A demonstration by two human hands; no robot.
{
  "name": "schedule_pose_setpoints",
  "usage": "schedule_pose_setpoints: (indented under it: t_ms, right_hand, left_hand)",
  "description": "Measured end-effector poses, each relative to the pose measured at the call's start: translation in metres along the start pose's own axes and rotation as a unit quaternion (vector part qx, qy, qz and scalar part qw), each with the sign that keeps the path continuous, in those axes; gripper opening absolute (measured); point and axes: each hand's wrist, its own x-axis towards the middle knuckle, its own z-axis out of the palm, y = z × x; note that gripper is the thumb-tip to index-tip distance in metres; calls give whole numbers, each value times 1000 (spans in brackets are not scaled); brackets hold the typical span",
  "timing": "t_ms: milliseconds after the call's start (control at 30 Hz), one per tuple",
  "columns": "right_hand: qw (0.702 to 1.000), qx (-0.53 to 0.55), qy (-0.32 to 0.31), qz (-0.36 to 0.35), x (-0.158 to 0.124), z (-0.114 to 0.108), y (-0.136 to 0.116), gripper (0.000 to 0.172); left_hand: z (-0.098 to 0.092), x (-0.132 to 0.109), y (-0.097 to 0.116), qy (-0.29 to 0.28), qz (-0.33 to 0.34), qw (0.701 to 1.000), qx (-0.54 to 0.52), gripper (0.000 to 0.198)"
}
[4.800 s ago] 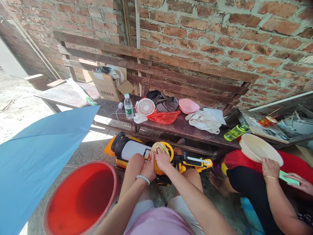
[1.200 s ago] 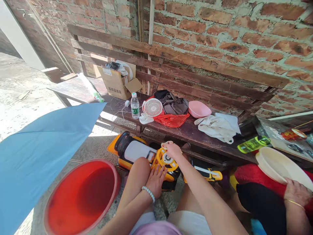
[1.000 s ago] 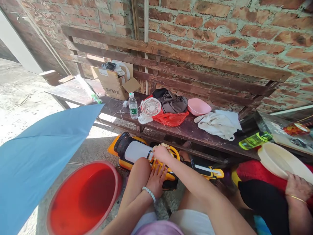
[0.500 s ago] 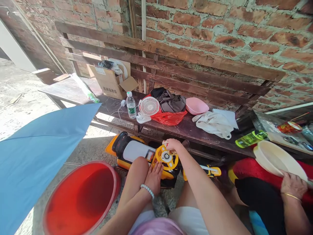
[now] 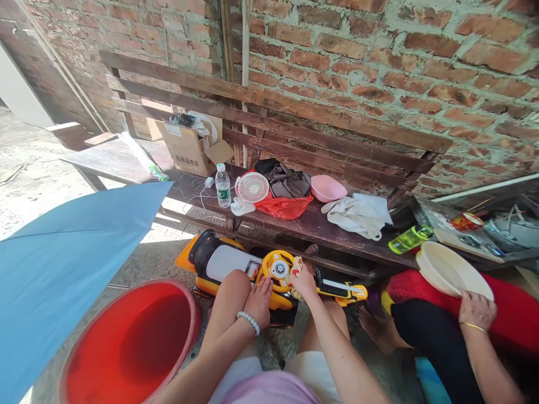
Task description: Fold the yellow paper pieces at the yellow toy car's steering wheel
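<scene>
A wooden bench carries a cardboard box, bottle, red bag and pink basin

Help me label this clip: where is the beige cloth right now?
In the head view, just right of centre and below mid-height, the beige cloth is in the right hand, at the right side of the yellow steering wheel.

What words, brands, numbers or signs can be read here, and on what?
"易碎品勿压" on the cardboard box, its first character blurred.
Too small to read: white box label, green bottle label, emblem on the yellow steering wheel.
Blurred: markings on the red container.
Pixelated: patch beside the wheel.
</scene>
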Motion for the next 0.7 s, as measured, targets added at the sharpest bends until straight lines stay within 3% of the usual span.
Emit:
schedule_pose_setpoints:
  t_ms: [100,200,300,400,533,700]
  right_hand:
    - [999,45,-2,26,-22,13,3,64]
    - [999,32,-5,19,-48,29,-7,68]
    - [999,4,-31,-20,-72,46,-24,70]
    - [995,-9,-59,-76,-88,57,-40,72]
    - [992,13,-72,-108,-90,53,-40,73]
    - [978,72,-95,-169,-98,40,-9,66]
  left_hand:
    - [-6,-1,0,-9,-3,1000,-11,102]
    - [-6,3,-2,16,11,998,-67,108]
    - [-7,8,-6,53,25,990,-129,104]
    - [-13,7,-8,40,20,991,-125,96]
    - [-25,-1,-6,0,2,998,-58,97]
    - [-27,-7,2,-15,-33,999,25,95]
